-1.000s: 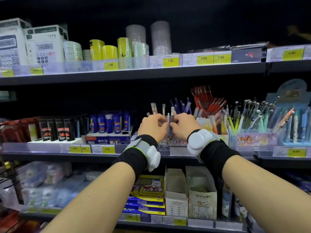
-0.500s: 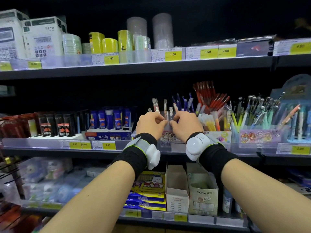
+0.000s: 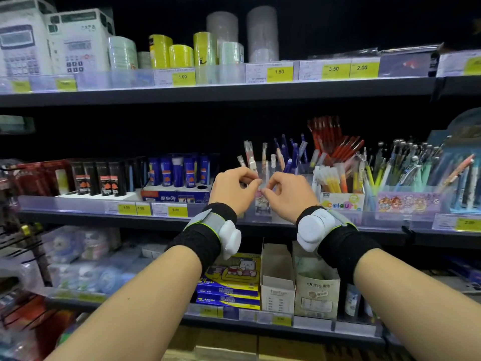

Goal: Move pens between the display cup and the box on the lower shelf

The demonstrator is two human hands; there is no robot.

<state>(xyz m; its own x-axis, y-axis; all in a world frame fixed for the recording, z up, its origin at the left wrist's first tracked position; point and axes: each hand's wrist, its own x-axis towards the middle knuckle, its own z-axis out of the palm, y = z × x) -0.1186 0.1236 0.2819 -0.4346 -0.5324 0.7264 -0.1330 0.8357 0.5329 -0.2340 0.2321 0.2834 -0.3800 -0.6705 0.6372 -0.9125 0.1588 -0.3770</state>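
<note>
A clear display cup (image 3: 263, 207) on the middle shelf holds several clear and white pens (image 3: 264, 152). Both hands are raised in front of it, fingertips almost touching. My left hand (image 3: 234, 190) pinches a white-clipped pen (image 3: 251, 162) between thumb and forefinger. My right hand (image 3: 287, 195) pinches the lower barrel of another pen just above the cup's rim; my fingers hide most of that pen. On the lower shelf, below my wrists, an open white box (image 3: 277, 281) stands beside an open beige box (image 3: 316, 291).
Right of the cup stand tubs of blue pens (image 3: 292, 155), red pens (image 3: 335, 142), highlighters (image 3: 331, 182) and pastel pens (image 3: 406, 165). Glue sticks (image 3: 179, 170) sit to the left. Blue-and-yellow packs (image 3: 230, 287) lie left of the white box. Tape rolls and calculator boxes fill the top shelf.
My fingers have gone from a loose grasp around the pen bundle to fine pinches on single pens. The hands stay at the cup; the view has tilted slightly.
</note>
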